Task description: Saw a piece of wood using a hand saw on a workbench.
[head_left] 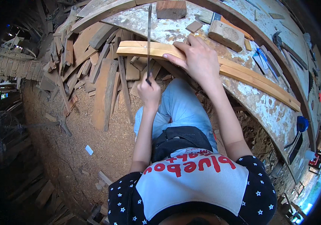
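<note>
My left hand (149,92) is wrapped round the lower end of a saw (149,37), seen nearly edge-on as a thin dark upright line. Its blade crosses a long, pale wooden strip (260,81) near the strip's left end; how deep it sits in the wood I cannot tell. My right hand (200,59) presses on that strip just right of the blade, thumb along the near side and fingers over the top. The strip lies slantwise on a paint-spattered workbench (271,108), with its left end jutting past the bench edge. A seam runs along its length.
On the bench lie a carved wooden block (226,35), a reddish block (171,9), a paintbrush (207,16), a hammer (292,50) and a blue-handled tool (302,123). A curved wooden beam (258,28) spans it. Scrap boards (104,93) and sawdust (66,150) cover the floor left.
</note>
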Available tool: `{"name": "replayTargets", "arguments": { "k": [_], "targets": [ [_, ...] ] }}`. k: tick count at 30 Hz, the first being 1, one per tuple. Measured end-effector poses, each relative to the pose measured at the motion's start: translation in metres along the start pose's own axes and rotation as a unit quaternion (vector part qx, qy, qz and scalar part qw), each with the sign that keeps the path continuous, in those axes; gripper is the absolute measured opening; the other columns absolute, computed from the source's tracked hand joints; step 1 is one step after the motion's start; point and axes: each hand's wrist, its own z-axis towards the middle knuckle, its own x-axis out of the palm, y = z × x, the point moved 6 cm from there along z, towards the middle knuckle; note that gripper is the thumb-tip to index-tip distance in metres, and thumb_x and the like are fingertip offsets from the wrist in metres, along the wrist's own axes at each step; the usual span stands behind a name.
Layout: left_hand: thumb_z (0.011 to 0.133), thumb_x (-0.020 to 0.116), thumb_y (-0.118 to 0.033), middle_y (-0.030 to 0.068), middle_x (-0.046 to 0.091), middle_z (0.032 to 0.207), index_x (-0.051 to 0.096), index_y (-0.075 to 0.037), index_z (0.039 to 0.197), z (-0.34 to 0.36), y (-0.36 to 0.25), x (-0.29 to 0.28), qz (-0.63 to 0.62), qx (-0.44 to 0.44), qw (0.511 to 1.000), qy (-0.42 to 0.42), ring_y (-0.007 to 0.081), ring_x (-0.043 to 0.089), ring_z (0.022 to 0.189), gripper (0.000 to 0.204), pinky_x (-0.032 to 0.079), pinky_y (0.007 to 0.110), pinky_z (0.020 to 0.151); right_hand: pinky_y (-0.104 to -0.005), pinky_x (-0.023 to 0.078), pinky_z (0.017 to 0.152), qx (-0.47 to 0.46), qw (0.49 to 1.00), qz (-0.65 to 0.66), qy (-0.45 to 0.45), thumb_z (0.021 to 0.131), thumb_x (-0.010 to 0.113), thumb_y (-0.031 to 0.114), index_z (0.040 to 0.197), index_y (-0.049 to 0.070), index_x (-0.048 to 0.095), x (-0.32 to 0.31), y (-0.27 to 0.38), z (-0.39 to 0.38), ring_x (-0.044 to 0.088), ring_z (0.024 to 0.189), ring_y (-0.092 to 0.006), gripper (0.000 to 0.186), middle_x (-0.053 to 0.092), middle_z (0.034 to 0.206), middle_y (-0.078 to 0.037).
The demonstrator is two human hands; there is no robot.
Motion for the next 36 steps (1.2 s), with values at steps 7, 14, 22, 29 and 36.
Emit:
{"name": "replayTargets", "arguments": {
  "k": [7, 14, 22, 29, 36],
  "targets": [
    [0.088, 0.048, -0.010, 0.0238, 0.056, 0.061, 0.063, -0.001, 0.090, 0.007, -0.013, -0.003, -0.021, 0.018, 1.000, 0.004, 0.0424, 0.058, 0.058, 0.017, 0.042, 0.047, 0.051, -0.0352, 0.052, 0.067, 0.003, 1.000, 0.001, 0.013, 0.075, 0.061, 0.056, 0.092, 0.010, 0.071, 0.001, -0.004, -0.004, 0.062, 0.082, -0.0240, 0.050, 0.058, 0.078, -0.011],
    [0.088, 0.049, -0.010, 0.0223, 0.053, 0.056, 0.062, 0.000, 0.086, -0.016, 0.029, 0.001, 0.003, 0.026, 1.000, -0.014, 0.0391, 0.057, 0.053, 0.017, 0.040, 0.045, 0.048, -0.0359, 0.052, 0.069, -0.002, 1.000, 0.012, 0.013, 0.076, 0.061, 0.056, 0.093, 0.010, 0.071, 0.000, 0.002, -0.001, 0.062, 0.082, -0.0241, 0.050, 0.058, 0.078, -0.011],
    [0.093, 0.046, -0.014, 0.0253, 0.051, 0.058, 0.061, 0.002, 0.085, 0.025, -0.050, -0.008, -0.033, 0.009, 0.999, 0.012, 0.0420, 0.057, 0.057, 0.024, 0.040, 0.047, 0.051, -0.0356, 0.052, 0.069, 0.003, 1.000, 0.009, 0.011, 0.076, 0.060, 0.057, 0.092, 0.011, 0.072, -0.001, -0.004, -0.004, 0.062, 0.083, -0.0241, 0.050, 0.058, 0.077, -0.011],
    [0.093, 0.044, -0.018, 0.0257, 0.052, 0.059, 0.057, 0.007, 0.077, -0.018, 0.022, -0.006, -0.037, 0.015, 0.999, -0.013, 0.0416, 0.058, 0.058, 0.033, 0.038, 0.046, 0.050, -0.0355, 0.052, 0.069, -0.002, 1.000, 0.012, 0.013, 0.076, 0.060, 0.058, 0.091, 0.011, 0.072, 0.000, 0.001, -0.001, 0.062, 0.082, -0.0241, 0.051, 0.059, 0.078, -0.011],
    [0.097, 0.041, -0.024, 0.0247, 0.049, 0.056, 0.056, 0.008, 0.073, 0.005, -0.015, -0.002, 0.007, -0.009, 1.000, 0.021, 0.0396, 0.054, 0.053, 0.043, 0.036, 0.046, 0.050, -0.0354, 0.052, 0.068, 0.017, 1.000, 0.007, 0.011, 0.076, 0.059, 0.059, 0.091, 0.011, 0.072, 0.000, -0.007, -0.001, 0.063, 0.083, -0.0239, 0.052, 0.059, 0.078, -0.011]
  ]
}}
